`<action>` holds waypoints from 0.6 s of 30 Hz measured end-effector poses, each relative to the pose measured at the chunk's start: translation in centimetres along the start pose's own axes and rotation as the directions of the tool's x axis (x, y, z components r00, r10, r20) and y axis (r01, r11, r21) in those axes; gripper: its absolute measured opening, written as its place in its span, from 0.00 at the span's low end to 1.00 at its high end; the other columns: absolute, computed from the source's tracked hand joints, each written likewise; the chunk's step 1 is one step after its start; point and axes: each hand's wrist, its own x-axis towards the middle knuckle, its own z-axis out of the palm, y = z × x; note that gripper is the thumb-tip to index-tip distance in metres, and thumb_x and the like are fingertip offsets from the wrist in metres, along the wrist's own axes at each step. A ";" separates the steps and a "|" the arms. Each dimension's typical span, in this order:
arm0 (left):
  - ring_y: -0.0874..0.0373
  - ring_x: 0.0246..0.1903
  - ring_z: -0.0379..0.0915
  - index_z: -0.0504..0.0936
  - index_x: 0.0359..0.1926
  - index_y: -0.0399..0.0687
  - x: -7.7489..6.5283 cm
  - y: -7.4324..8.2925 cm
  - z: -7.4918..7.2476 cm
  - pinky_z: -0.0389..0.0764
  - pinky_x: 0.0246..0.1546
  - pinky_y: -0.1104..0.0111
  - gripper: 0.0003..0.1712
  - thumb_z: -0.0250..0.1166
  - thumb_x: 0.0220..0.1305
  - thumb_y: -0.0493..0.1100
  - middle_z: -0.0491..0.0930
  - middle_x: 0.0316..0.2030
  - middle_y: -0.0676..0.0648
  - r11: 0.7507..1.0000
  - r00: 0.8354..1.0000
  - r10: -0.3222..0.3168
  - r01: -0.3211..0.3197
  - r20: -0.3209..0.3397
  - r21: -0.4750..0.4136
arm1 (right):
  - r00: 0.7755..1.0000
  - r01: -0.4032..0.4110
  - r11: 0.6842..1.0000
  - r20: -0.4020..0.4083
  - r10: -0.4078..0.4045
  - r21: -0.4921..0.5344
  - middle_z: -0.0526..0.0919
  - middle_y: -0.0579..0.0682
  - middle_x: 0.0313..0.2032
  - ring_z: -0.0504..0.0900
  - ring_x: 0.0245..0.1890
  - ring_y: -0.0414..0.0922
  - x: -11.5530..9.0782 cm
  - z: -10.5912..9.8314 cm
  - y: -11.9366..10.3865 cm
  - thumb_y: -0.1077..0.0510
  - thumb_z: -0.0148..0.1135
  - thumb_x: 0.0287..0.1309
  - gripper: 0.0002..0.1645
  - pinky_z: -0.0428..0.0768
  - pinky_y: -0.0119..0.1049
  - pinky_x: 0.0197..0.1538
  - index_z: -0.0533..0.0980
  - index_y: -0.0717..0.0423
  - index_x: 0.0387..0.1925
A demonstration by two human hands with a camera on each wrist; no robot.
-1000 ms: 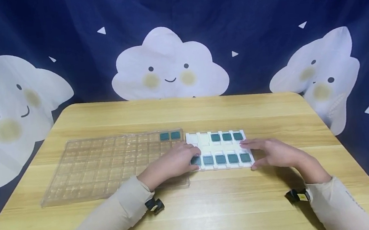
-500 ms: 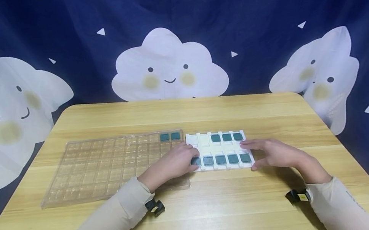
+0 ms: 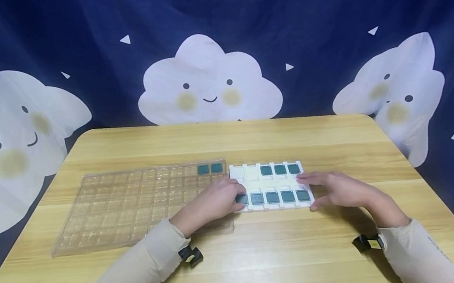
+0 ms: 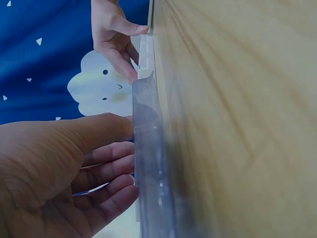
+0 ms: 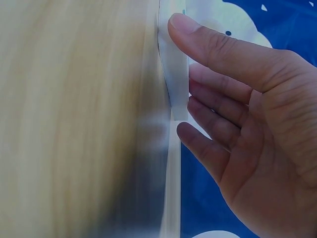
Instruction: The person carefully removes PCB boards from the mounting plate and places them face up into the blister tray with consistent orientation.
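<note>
A white slotted tray (image 3: 253,185) lies on the table, holding a near row of green square chips (image 3: 272,197) and three more chips (image 3: 280,169) at its far right. My left hand (image 3: 216,199) reaches across a clear compartment tray (image 3: 103,206), with thumb and index finger touching the white tray's left end. One near-row chip is partly covered by that hand. At the opposite end, my right hand (image 3: 339,188) has its thumb (image 5: 185,24) at the near right corner and its fingers along the right edge. In the left wrist view, the clear tray's side (image 4: 151,158) stands before the relaxed left fingers.
Two green chips (image 3: 210,168) sit in the clear tray's far right corner. Its other visible compartments show bare plastic. The wooden table (image 3: 267,259) runs toward me, and a dark blue cloud-print curtain (image 3: 210,2) hangs behind its far edge.
</note>
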 end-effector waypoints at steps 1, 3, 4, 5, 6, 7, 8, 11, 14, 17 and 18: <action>0.59 0.35 0.74 0.85 0.42 0.48 0.0 0.0 0.0 0.77 0.44 0.65 0.16 0.73 0.56 0.50 0.83 0.36 0.52 1.000 1.000 0.001 -0.001 -0.003 0.000 | 1.000 -0.001 1.000 0.001 0.001 -0.001 0.72 0.52 0.65 0.69 0.65 0.56 0.0 0.0 0.1 0.46 0.76 0.48 0.43 0.69 0.55 0.63 0.72 0.54 0.65; 0.59 0.35 0.74 0.85 0.42 0.47 0.0 0.0 0.0 0.77 0.43 0.65 0.16 0.73 0.56 0.50 0.82 0.35 0.52 1.000 1.000 0.004 -0.004 -0.008 0.001 | 1.000 -0.002 1.000 0.007 0.002 0.003 0.72 0.52 0.65 0.69 0.65 0.56 0.0 0.0 0.2 0.46 0.75 0.49 0.43 0.69 0.55 0.63 0.72 0.54 0.66; 0.59 0.34 0.74 0.85 0.42 0.47 0.1 0.0 0.0 0.77 0.42 0.65 0.16 0.73 0.56 0.50 0.82 0.35 0.52 1.000 1.000 0.004 -0.004 -0.010 0.001 | 1.000 -0.002 1.000 0.009 0.002 0.005 0.72 0.52 0.65 0.68 0.65 0.56 0.0 0.0 0.2 0.46 0.75 0.49 0.43 0.69 0.55 0.63 0.72 0.54 0.66; 0.59 0.35 0.74 0.85 0.42 0.47 0.1 0.0 0.0 0.78 0.43 0.65 0.16 0.73 0.56 0.50 0.82 0.35 0.52 1.000 1.000 0.004 -0.004 -0.012 0.002 | 1.000 -0.002 1.000 0.010 0.002 0.007 0.71 0.52 0.65 0.68 0.65 0.56 0.0 0.0 0.2 0.46 0.75 0.49 0.43 0.68 0.55 0.63 0.72 0.54 0.66; 0.59 0.35 0.74 0.85 0.43 0.47 0.1 0.0 -0.1 0.78 0.42 0.65 0.16 0.73 0.56 0.50 0.82 0.35 0.52 1.000 1.000 0.005 -0.005 -0.014 0.000 | 1.000 0.000 1.000 0.010 0.000 0.006 0.72 0.52 0.65 0.68 0.65 0.56 0.0 0.0 0.3 0.46 0.75 0.49 0.43 0.68 0.56 0.63 0.72 0.54 0.66; 0.59 0.35 0.75 0.85 0.43 0.47 0.1 0.0 -0.1 0.78 0.42 0.65 0.16 0.73 0.56 0.50 0.83 0.35 0.52 1.000 1.000 0.006 -0.006 -0.015 -0.002 | 1.000 0.001 1.000 0.009 -0.001 0.005 0.72 0.52 0.65 0.68 0.65 0.56 0.0 0.0 0.3 0.46 0.75 0.49 0.43 0.68 0.55 0.63 0.72 0.54 0.66; 0.59 0.35 0.75 0.85 0.44 0.47 0.1 0.0 -0.2 0.78 0.43 0.65 0.16 0.73 0.56 0.49 0.83 0.36 0.52 1.000 1.000 0.005 -0.005 -0.014 -0.006 | 1.000 0.000 1.000 0.007 0.000 0.003 0.72 0.52 0.65 0.68 0.65 0.56 0.0 0.0 0.3 0.45 0.75 0.49 0.43 0.69 0.55 0.63 0.72 0.54 0.66; 0.57 0.38 0.77 0.85 0.46 0.46 0.1 0.0 -0.5 0.79 0.46 0.65 0.18 0.72 0.57 0.49 0.83 0.39 0.50 0.999 1.000 -0.010 0.010 -0.005 -0.035 | 1.000 0.000 1.000 0.003 0.000 -0.007 0.72 0.52 0.65 0.69 0.65 0.56 0.0 0.0 0.2 0.46 0.75 0.49 0.43 0.69 0.55 0.63 0.72 0.54 0.65; 0.56 0.42 0.78 0.84 0.49 0.46 -0.1 0.0 -0.9 0.79 0.49 0.65 0.20 0.72 0.57 0.47 0.83 0.43 0.48 0.996 0.999 -0.043 0.043 0.006 -0.072 | 1.000 -0.001 1.000 0.006 0.002 -0.017 0.72 0.52 0.65 0.69 0.65 0.56 -0.1 0.0 0.1 0.46 0.75 0.49 0.43 0.69 0.55 0.63 0.72 0.54 0.66; 0.56 0.45 0.78 0.83 0.51 0.45 -0.2 -0.2 -1.3 0.79 0.50 0.65 0.20 0.72 0.58 0.46 0.82 0.45 0.47 0.992 0.997 -0.078 0.079 0.014 -0.103 | 1.000 0.003 1.000 0.011 -0.003 -0.029 0.71 0.53 0.66 0.68 0.65 0.57 -0.1 -0.2 -0.1 0.47 0.75 0.50 0.43 0.69 0.56 0.63 0.71 0.54 0.66; 0.56 0.45 0.78 0.83 0.51 0.45 -0.3 -0.3 -1.4 0.79 0.51 0.65 0.20 0.71 0.59 0.46 0.82 0.46 0.47 0.990 0.996 -0.088 0.089 0.015 -0.106 | 1.000 0.008 0.999 0.014 -0.007 -0.035 0.71 0.53 0.66 0.68 0.65 0.57 -0.1 -0.2 -0.1 0.47 0.75 0.50 0.42 0.69 0.56 0.63 0.71 0.54 0.66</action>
